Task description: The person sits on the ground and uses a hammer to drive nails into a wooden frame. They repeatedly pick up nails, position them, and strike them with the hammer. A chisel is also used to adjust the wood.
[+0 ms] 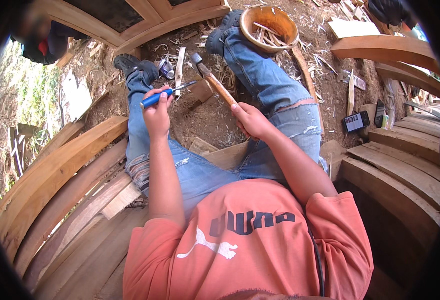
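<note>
My left hand is closed round the blue handle of a chisel. Its narrow metal blade points to the right, over the ground between my legs. In my right hand is the wooden handle of a hammer, gripped near its lower end. The hammer's metal head is raised up and to the left, close to the chisel's tip but apart from it. Beneath the two tools a small wooden block lies on the dirt among shavings.
Beyond my right foot stands a round bowl with wood scraps in it. A can lies by my left foot. Curved planks are stacked at left, more at right. A phone rests at right. Other people are partly visible at the far edges.
</note>
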